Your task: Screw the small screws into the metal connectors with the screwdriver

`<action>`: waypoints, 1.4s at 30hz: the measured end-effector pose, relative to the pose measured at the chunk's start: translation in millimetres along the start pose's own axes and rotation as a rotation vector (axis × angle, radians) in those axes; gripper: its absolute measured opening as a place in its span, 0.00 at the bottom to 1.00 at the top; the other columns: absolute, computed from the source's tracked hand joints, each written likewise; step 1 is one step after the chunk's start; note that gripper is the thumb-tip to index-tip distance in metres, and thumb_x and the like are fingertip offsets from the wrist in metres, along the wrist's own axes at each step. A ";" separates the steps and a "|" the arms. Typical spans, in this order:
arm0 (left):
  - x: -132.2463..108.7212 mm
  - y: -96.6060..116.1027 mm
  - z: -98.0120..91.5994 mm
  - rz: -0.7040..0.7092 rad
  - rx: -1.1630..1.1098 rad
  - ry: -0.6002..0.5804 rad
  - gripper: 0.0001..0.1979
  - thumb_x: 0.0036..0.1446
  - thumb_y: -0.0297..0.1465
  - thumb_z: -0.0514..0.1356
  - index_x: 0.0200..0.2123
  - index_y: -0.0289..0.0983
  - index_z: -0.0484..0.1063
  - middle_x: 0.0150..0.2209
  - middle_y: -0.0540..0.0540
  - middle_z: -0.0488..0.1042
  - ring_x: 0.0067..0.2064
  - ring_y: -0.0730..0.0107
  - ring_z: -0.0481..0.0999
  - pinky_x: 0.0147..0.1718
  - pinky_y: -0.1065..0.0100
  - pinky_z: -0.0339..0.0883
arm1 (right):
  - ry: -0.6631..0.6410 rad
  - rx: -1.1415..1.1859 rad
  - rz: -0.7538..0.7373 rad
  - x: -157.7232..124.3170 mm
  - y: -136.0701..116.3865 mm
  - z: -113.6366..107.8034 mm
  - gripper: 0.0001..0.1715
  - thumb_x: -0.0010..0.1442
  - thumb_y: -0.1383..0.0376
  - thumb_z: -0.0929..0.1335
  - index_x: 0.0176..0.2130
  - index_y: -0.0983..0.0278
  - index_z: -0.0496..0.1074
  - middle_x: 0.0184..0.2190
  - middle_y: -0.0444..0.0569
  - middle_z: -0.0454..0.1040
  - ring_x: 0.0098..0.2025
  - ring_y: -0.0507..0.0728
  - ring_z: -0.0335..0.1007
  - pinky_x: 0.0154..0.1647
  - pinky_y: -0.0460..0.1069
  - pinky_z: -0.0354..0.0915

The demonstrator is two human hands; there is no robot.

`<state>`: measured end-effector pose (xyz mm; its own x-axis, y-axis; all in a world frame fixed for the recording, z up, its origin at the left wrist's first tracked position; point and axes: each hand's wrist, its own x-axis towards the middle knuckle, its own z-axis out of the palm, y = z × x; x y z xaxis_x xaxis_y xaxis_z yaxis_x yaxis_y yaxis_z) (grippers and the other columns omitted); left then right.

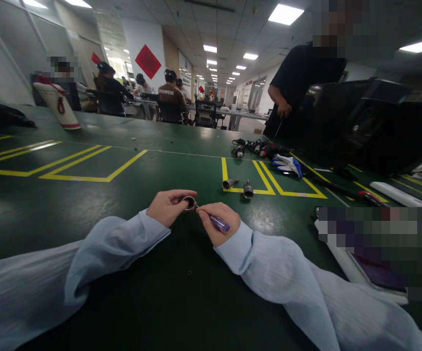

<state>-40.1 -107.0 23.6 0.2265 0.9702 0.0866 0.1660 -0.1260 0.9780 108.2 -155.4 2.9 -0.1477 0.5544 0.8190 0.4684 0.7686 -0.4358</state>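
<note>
Between the thumb and fingers of my left hand (170, 206) is a round metal cup-like part (188, 203), its opening turned toward me. My right hand (220, 222) grips a screwdriver with a purple translucent handle (220, 224); its thin shaft reaches the right edge of the metal part. Whether the tip touches or enters it is too small to tell. Beyond my hands, one similar metal part (229, 184) lies on its side and another (248, 190) stands with its narrow end up. A tiny dark ring (189, 273) lies on the green table (138, 302) nearer me.
Yellow tape (74, 178) marks the table. Farther back are dark metal pieces with cables (239, 151) and a blue-white glove (287, 165). A white-edged device (346, 265) lies right. A paper cup (59, 105) stands back left. A person in black stands back right, holding a thin rod.
</note>
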 end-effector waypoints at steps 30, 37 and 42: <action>3.6 -6.8 -1.0 -0.008 -0.014 0.039 0.13 0.38 0.29 0.60 0.31 0.30 0.73 0.24 0.47 0.76 0.30 0.66 0.76 0.37 0.61 0.71 | -0.051 0.482 0.598 -2.9 1.4 -0.4 0.15 0.53 0.59 0.62 0.22 0.65 0.69 0.17 0.46 0.72 0.21 0.51 0.68 0.24 0.47 0.64; 6.6 -13.1 -5.3 -0.048 -0.101 0.038 0.14 0.35 0.27 0.61 0.31 0.29 0.72 0.28 0.45 0.75 0.34 0.62 0.76 0.42 0.56 0.68 | -0.400 0.961 0.881 -4.2 7.0 -0.7 0.19 0.46 0.56 0.65 0.14 0.66 0.66 0.07 0.42 0.65 0.10 0.47 0.58 0.12 0.42 0.53; 5.7 -12.7 -5.9 -0.057 -0.091 0.026 0.14 0.35 0.27 0.61 0.31 0.29 0.72 0.29 0.44 0.76 0.35 0.60 0.76 0.43 0.55 0.67 | -0.474 0.974 0.818 -6.1 2.1 -1.9 0.19 0.48 0.56 0.65 0.16 0.67 0.67 0.08 0.42 0.66 0.11 0.47 0.58 0.15 0.43 0.55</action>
<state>-46.6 -98.7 12.8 0.1935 0.9805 0.0339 0.0897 -0.0521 0.9946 111.8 -157.7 -2.2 -0.5021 0.8610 0.0810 -0.2058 -0.0280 -0.9782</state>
